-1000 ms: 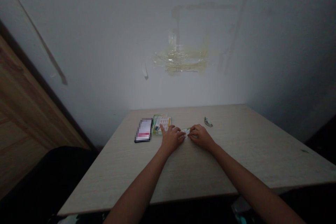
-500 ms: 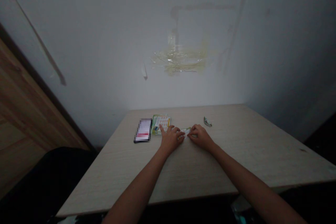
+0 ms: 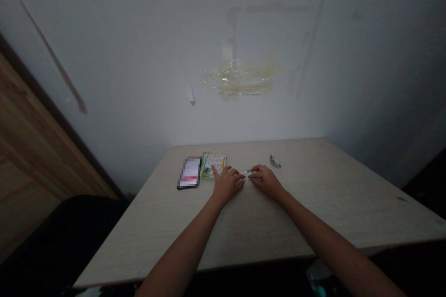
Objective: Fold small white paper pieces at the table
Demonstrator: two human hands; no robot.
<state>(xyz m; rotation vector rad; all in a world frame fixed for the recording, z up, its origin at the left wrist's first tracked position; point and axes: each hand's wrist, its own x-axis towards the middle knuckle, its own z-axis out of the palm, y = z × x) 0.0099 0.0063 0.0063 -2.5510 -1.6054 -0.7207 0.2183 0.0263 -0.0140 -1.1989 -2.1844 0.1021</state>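
Note:
A small white-and-green wrapper [image 3: 248,173] lies on the table between my two hands, partly hidden by the fingers. My left hand [image 3: 226,186] holds its left side at the index finger and thumb, while the other fingers are spread outward. On the right side, my right hand [image 3: 266,180] pinches the same wrapper with fingertips drawn together. Just beyond my left hand lies a flat green-and-white printed packet [image 3: 215,161]. What the small wrapper contains cannot be made out.
A phone [image 3: 190,174] with a lit, blurred screen lies left of the packet. A crumpled green-and-white scrap [image 3: 275,161] sits toward the back right of the wooden table [image 3: 167,222]. Behind rises a wall [image 3: 139,55] with old tape on it. A dark shape stands at lower left.
My right hand has shifted very slightly to the left, its fingertips a little nearer my left hand. The left hand, phone and packet stay essentially where they were.

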